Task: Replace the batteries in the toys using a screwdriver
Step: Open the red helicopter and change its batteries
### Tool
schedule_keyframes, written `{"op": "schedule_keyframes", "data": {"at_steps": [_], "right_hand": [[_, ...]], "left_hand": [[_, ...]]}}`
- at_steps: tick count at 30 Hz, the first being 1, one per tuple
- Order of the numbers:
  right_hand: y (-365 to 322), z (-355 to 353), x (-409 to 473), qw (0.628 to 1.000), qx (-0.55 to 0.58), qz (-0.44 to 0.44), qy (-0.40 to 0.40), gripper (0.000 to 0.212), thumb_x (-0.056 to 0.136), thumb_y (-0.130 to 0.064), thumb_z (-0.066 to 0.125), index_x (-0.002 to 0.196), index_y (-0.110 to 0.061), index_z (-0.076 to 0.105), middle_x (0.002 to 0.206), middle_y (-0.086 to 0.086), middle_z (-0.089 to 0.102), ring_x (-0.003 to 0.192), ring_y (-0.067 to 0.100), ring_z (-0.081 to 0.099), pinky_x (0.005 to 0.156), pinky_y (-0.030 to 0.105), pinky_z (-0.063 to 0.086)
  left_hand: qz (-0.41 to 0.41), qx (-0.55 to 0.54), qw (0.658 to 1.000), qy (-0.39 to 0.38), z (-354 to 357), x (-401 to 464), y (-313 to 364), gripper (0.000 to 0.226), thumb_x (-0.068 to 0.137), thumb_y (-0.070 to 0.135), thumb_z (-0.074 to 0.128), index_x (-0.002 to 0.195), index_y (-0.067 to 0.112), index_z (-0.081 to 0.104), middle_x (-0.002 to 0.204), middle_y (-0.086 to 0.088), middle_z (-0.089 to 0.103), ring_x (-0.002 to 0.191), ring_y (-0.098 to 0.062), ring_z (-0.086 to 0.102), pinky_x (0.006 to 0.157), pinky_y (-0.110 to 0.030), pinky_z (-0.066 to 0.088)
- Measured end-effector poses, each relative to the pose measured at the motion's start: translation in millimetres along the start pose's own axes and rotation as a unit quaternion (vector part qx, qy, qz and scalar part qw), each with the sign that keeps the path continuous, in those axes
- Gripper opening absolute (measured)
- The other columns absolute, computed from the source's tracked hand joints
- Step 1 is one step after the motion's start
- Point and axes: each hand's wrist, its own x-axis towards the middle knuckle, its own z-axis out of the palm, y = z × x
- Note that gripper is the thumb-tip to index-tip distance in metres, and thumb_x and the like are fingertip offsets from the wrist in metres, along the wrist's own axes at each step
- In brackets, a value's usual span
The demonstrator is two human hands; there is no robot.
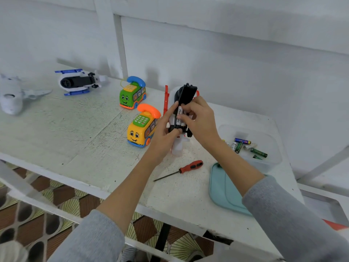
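A white and red toy helicopter point(177, 146) is held belly-up above the white table point(75, 129). Its black battery cover point(187, 93) stands lifted, and white batteries point(179, 115) show in the open compartment. My left hand point(166, 129) grips the toy from the left and below. On the right, my right hand point(198, 120) curls its fingertips onto the batteries. A red-handled screwdriver point(181, 170) lies on the table below the toy, untouched.
A yellow bus phone toy point(140, 132) and a green one point(132, 94) stand left of my hands. A white and blue helicopter point(79, 82) and a white shark toy point(13, 95) lie further left. A clear tub point(268, 163) holds several batteries point(245, 146); its teal lid point(224, 190) lies in front.
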Motion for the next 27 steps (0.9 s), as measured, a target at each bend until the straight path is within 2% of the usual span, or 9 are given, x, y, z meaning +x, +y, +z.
{"op": "schedule_keyframes", "data": {"at_steps": [3, 7, 10, 13, 17, 20, 22, 25, 27], "right_hand": [[1.4, 1.3, 1.4, 1.000, -0.006, -0.010, -0.015, 0.010, 0.073, 0.000, 0.070, 0.082, 0.003, 0.067, 0.087, 0.018, 0.053, 0.077, 0.018, 0.050, 0.068, 0.007, 0.040], [4.3, 3.6, 1.6, 0.999, -0.033, -0.019, -0.035, 0.011, 0.074, -0.001, 0.070, 0.083, 0.004, 0.068, 0.087, 0.020, 0.051, 0.080, 0.025, 0.050, 0.069, 0.021, 0.043], [6.1, 3.6, 1.2, 0.998, -0.035, -0.025, -0.044, 0.007, 0.075, -0.001, 0.069, 0.077, 0.005, 0.067, 0.085, 0.020, 0.050, 0.079, 0.024, 0.049, 0.071, 0.009, 0.039], [7.5, -0.7, 2.4, 0.995, -0.054, -0.042, -0.071, 0.007, 0.074, -0.005, 0.071, 0.074, 0.002, 0.069, 0.084, 0.017, 0.051, 0.080, 0.022, 0.047, 0.070, 0.009, 0.034], [1.5, -20.5, 6.9, 0.991, -0.028, 0.005, -0.133, 0.005, 0.078, -0.010, 0.071, 0.077, -0.006, 0.072, 0.087, 0.008, 0.058, 0.079, 0.012, 0.051, 0.071, 0.007, 0.037], [-5.9, -36.4, 12.3, 0.998, 0.016, 0.056, -0.030, 0.006, 0.086, -0.009, 0.061, 0.081, -0.009, 0.063, 0.082, 0.002, 0.060, 0.072, 0.002, 0.052, 0.065, 0.010, 0.041], [-9.8, -43.3, 19.9, 0.996, 0.044, 0.076, 0.033, 0.005, 0.090, -0.010, 0.056, 0.091, -0.013, 0.060, 0.080, -0.005, 0.058, 0.071, -0.002, 0.052, 0.064, 0.008, 0.041], [-13.0, -47.6, 33.4, 0.994, 0.053, 0.087, 0.031, 0.018, 0.092, -0.010, 0.052, 0.107, -0.011, 0.063, 0.090, -0.001, 0.061, 0.080, 0.008, 0.056, 0.064, 0.005, 0.040], [-15.3, -46.8, 37.7, 0.997, 0.030, 0.074, 0.005, 0.020, 0.092, -0.010, 0.053, 0.108, -0.010, 0.066, 0.094, 0.000, 0.062, 0.078, 0.004, 0.055, 0.065, 0.003, 0.039]], "left_hand": [[0.007, -0.008, 1.000, -0.003, -2.8, 0.3, -2.7, 0.070, 0.089, -0.012, 0.043, 0.138, 0.039, 0.035, 0.137, 0.025, 0.040, 0.130, -0.012, 0.043, 0.082, -0.014, 0.046], [0.007, -0.010, 1.000, -0.008, -4.3, 0.7, -3.8, 0.071, 0.089, -0.011, 0.043, 0.138, 0.040, 0.036, 0.143, 0.018, 0.038, 0.131, -0.011, 0.042, 0.083, -0.016, 0.047], [0.002, -0.012, 1.000, -0.008, -4.1, 1.7, -4.6, 0.071, 0.090, -0.011, 0.043, 0.138, 0.040, 0.036, 0.140, 0.020, 0.040, 0.130, -0.011, 0.044, 0.082, -0.016, 0.047], [-0.005, -0.013, 1.000, -0.001, -5.3, 3.2, -6.8, 0.070, 0.090, -0.011, 0.043, 0.139, 0.038, 0.035, 0.142, 0.016, 0.039, 0.130, -0.009, 0.043, 0.088, -0.020, 0.048], [-0.009, -0.006, 1.000, -0.002, -7.2, 3.2, -6.7, 0.069, 0.091, -0.010, 0.044, 0.141, 0.036, 0.035, 0.138, 0.021, 0.040, 0.115, 0.013, 0.047, 0.086, -0.016, 0.048], [-0.009, -0.001, 1.000, -0.005, -8.5, 3.8, -9.9, 0.069, 0.090, -0.004, 0.047, 0.141, 0.041, 0.036, 0.145, 0.011, 0.040, 0.125, -0.005, 0.047, 0.093, -0.026, 0.049], [-0.009, 0.009, 1.000, -0.007, -8.5, 4.3, -9.8, 0.070, 0.090, -0.006, 0.046, 0.141, 0.040, 0.037, 0.147, 0.010, 0.038, 0.129, -0.008, 0.044, 0.094, -0.026, 0.048], [-0.016, 0.004, 1.000, -0.009, -6.6, 3.4, -6.6, 0.071, 0.090, -0.009, 0.045, 0.137, 0.044, 0.037, 0.146, 0.009, 0.037, 0.125, -0.006, 0.047, 0.088, -0.021, 0.049], [-0.017, 0.003, 1.000, -0.011, -6.2, 2.7, -6.1, 0.072, 0.090, -0.009, 0.045, 0.134, 0.047, 0.038, 0.146, 0.007, 0.037, 0.124, -0.007, 0.048, 0.086, -0.020, 0.049]]}}
